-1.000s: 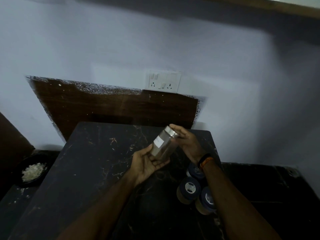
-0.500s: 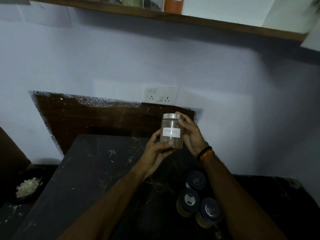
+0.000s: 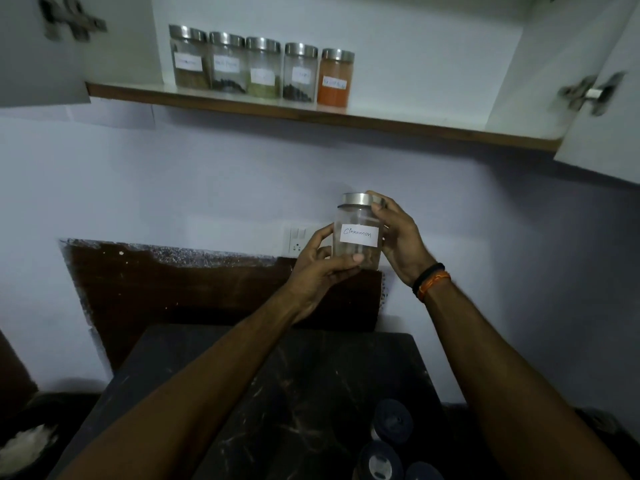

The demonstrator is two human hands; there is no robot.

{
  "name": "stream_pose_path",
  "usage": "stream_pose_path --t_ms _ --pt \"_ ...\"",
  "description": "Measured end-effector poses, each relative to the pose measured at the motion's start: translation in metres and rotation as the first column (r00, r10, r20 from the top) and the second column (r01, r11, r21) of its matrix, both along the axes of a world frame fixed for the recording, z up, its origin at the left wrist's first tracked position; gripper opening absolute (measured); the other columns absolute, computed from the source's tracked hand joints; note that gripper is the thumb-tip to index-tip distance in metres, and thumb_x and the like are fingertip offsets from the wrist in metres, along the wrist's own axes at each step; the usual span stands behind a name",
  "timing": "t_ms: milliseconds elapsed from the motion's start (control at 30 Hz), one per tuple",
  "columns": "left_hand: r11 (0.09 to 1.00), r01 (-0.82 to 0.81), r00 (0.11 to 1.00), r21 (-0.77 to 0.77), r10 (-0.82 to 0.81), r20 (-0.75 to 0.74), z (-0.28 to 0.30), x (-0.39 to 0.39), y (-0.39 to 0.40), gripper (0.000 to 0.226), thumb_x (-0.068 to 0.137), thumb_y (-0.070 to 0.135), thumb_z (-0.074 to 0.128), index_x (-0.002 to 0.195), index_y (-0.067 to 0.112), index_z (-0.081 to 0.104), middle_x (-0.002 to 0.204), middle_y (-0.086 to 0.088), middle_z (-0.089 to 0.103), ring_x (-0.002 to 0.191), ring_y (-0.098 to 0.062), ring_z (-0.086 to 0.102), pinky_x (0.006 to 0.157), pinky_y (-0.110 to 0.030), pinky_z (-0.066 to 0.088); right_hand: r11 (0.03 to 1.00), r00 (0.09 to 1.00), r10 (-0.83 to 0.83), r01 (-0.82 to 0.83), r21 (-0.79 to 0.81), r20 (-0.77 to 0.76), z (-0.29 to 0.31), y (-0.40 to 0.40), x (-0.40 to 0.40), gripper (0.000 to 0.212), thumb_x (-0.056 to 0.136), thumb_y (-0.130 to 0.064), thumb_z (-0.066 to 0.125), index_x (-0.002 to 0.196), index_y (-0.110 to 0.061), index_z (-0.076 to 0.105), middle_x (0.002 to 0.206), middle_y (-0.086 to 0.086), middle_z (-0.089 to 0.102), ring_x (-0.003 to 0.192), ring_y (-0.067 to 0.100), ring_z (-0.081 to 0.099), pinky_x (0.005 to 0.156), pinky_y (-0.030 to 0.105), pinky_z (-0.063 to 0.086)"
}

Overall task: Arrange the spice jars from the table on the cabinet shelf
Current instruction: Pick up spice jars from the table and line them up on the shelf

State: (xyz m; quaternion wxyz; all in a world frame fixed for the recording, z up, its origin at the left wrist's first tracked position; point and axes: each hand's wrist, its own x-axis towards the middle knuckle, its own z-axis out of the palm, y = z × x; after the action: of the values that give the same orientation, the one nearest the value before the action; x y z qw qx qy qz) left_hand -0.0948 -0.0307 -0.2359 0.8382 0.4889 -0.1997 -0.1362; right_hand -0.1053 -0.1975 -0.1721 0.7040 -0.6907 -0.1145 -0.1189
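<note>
Cinnamon jar (image 3: pixel 358 233), upright in mid-air beyond the table's far edge (image 3: pixel 277 332), gripped low by left hand (image 3: pixel 320 268) and at lid by right hand (image 3: pixel 398 237); carry step, next lift onto cabinet shelf (image 3: pixel 415 128) just right of orange-powder jar (image 3: pixel 335 77).

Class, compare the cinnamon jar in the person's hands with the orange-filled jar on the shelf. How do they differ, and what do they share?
The cinnamon jar is held in the air by both hands, left hand and right hand; the orange jar stands on the shelf.
The cinnamon jar looks nearly empty, with a little brown at the bottom; the orange jar is almost full of orange powder.
The cinnamon jar's label is readable; the orange jar's is blurred.
Both are upright clear jars with silver lids and white labels.
</note>
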Motion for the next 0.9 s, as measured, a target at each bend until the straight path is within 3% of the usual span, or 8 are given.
stream_pose_path --t_ms 133,233,367,500,600,733,900 --pt "0.999 -0.023 0.996 0.046 0.019 0.090 0.039 0.013 -0.002 0.076 0.069 0.015 0.088 0.135 0.031 0.054 0.131 -0.014 0.061 0.122 -0.033 0.060 0.099 -0.052 0.054 0.995 0.997 -0.021 0.028 -0.096 0.067 0.043 -0.003 0.003 0.054 0.087 -0.044 0.055 0.137 -0.022 0.055 0.129 0.003 0.064 0.113 0.019 0.062 0.085 0.031 0.052" --pt "0.998 -0.037 0.989 0.051 0.029 0.148 0.068 0.019 -0.003 0.077 0.067 0.013 0.088 0.135 0.029 0.055 0.130 -0.017 0.062 0.120 -0.033 0.062 0.099 -0.048 0.054 0.989 0.991 -0.027 0.045 -0.139 0.127 0.071 -0.005 0.007 0.056 0.087 -0.046 0.054 0.139 -0.024 0.052 0.125 -0.002 0.065 0.111 0.015 0.063 0.086 0.033 0.052" --pt "0.995 -0.055 0.973 0.079 0.036 0.227 0.104 0.028 -0.006 0.076 0.070 0.010 0.085 0.137 0.025 0.053 0.128 -0.020 0.063 0.119 -0.033 0.063 0.100 -0.046 0.054 0.983 0.979 -0.045 0.079 -0.165 0.199 0.103 -0.008 0.015 0.054 0.098 -0.042 0.053 0.149 -0.028 0.040 0.139 0.000 0.056 0.123 0.019 0.058 0.097 0.036 0.052" --pt "0.989 -0.087 0.953 0.123 0.047 0.300 0.134 0.035 -0.007 0.075 0.073 0.010 0.084 0.138 0.023 0.052 0.122 -0.019 0.067 0.117 -0.032 0.064 0.102 -0.047 0.052 0.978 0.968 -0.072 0.116 -0.176 0.240 0.130 -0.011 0.021 0.049 0.102 -0.040 0.048 0.149 -0.033 0.039 0.144 -0.001 0.051 0.126 0.019 0.055 0.101 0.040 0.051" --pt "0.986 -0.095 0.938 0.135 0.043 0.345 0.154 0.042 -0.009 0.074 0.074 0.009 0.084 0.139 0.023 0.051 0.119 -0.016 0.069 0.115 -0.032 0.065 0.101 -0.046 0.054 0.970 0.959 -0.093 0.149 -0.195 0.268 0.149 -0.014 0.026 0.050 0.100 -0.038 0.053 0.148 -0.029 0.041 0.138 0.001 0.055 0.118 0.019 0.061 0.093 0.037 0.057" --pt "0.984 -0.096 0.926 0.151 0.032 0.376 0.175 0.048 -0.013 0.074 0.076 0.005 0.082 0.141 0.019 0.049 0.124 -0.014 0.066 0.118 -0.030 0.064 0.102 -0.048 0.053 0.957 0.944 -0.119 0.192 -0.218 0.309 0.171 -0.016 0.030 0.049 0.091 -0.043 0.067 0.135 -0.026 0.054 0.121 -0.002 0.065 0.103 0.013 0.068 0.070 0.022 0.058" --pt "0.966 -0.149 0.885 0.213 0.034 0.465 0.193 0.058 -0.017 0.078 0.071 0.018 0.087 0.140 0.022 0.048 0.123 -0.014 0.066 0.115 -0.027 0.065 0.097 -0.044 0.056 0.962 0.940 -0.142 0.205 -0.180 0.311 0.191 -0.023 0.035 0.035 0.084 -0.038 0.076 0.115 -0.023 0.067 0.113 0.006 0.070 0.091 0.014 0.071 0.065 0.024 0.056"
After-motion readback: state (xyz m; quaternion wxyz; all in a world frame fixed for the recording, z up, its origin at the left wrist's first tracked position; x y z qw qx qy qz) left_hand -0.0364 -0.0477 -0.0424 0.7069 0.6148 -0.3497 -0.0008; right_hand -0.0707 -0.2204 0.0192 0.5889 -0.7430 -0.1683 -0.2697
